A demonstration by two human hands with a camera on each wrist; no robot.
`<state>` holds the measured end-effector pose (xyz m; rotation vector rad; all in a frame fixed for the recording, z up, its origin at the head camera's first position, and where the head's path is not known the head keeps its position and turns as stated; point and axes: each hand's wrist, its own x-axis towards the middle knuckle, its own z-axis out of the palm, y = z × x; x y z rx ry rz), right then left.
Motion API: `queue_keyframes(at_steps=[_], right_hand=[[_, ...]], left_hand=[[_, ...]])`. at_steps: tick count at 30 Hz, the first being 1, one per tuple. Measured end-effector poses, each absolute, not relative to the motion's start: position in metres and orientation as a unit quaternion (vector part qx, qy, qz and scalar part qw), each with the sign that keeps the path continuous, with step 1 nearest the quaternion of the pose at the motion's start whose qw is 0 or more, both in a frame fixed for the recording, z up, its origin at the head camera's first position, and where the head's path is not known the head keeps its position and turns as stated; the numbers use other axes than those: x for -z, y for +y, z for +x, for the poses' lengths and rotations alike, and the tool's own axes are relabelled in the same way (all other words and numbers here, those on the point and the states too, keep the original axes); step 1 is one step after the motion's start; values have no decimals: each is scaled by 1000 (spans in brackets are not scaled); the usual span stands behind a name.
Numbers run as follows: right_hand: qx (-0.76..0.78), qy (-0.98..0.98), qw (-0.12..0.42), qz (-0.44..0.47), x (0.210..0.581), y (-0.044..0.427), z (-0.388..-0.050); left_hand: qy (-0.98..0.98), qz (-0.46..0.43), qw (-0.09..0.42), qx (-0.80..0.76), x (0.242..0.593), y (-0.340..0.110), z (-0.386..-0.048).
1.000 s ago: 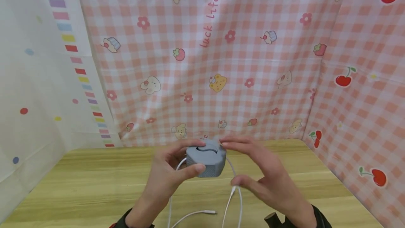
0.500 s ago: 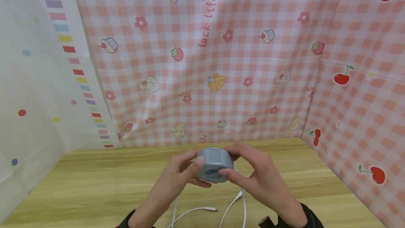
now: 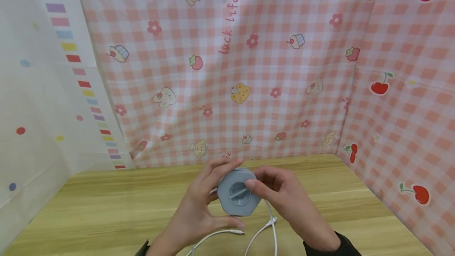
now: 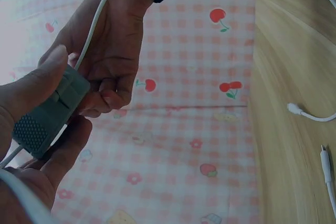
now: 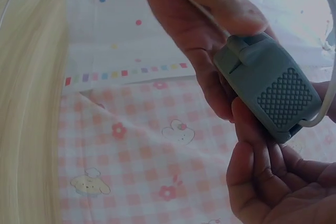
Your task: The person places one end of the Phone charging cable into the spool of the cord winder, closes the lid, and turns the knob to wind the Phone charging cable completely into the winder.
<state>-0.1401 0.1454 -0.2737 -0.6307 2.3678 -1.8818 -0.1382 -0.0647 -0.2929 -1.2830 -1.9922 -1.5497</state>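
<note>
A blue-grey cable winder (image 3: 237, 210), its round dial facing me, is held above the table in the head view. White cable (image 3: 271, 230) runs out of it. My left hand (image 3: 199, 200) grips it from the left, fingers over the far rim and thumb below. On the right, my right hand (image 3: 284, 192) pinches its edge, thumb on the face beside the dial. Both wrist views show the winder (image 4: 55, 108) edge-on between the hands, with a ribbed patch (image 5: 286, 94) on its side. One white plug (image 3: 237, 232) lies left of another white plug (image 3: 272, 221).
Beneath the hands is a wood-grain table (image 3: 117, 208). A pink checked cloth (image 3: 213, 82) hangs behind it and on the right, and a white dotted cloth (image 3: 39, 102) hangs on the left.
The winder has been turned so its dial side faces me. The right hand came in from apart to pinch it, and the left hand's thumb moved down to its lower edge.
</note>
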Motion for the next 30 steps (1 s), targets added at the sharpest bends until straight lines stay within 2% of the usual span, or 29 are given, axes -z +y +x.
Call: queue_keyframes(at_steps=[9,12,14,17,20,22,25,30], right_hand=[[615,764,55,-187,274,146,-144],[605,775,44,-177,275,144,-145],[577,795,-6,-187,276,143,-146],[497,816,-160,-250,280,142,-147],[391,791,-312,-352,280,141,-146],[330,772,-348,-417,279,140,-144],[253,760,-366,-473,278,138,-142],[173,772,-400,-463,279,133,-139]], left_hand=[[-686,-419,103,586,295,-66,-139],[-689,-383,75,610,296,-65,-140],[-689,-362,59,625,297,-64,-140],[-686,-341,42,641,299,-62,-142],[-692,-327,29,643,302,-62,-143],[-699,-321,27,639,303,-61,-143],[-711,-309,26,631,304,-60,-142],[-728,-295,32,619,305,-58,-141]])
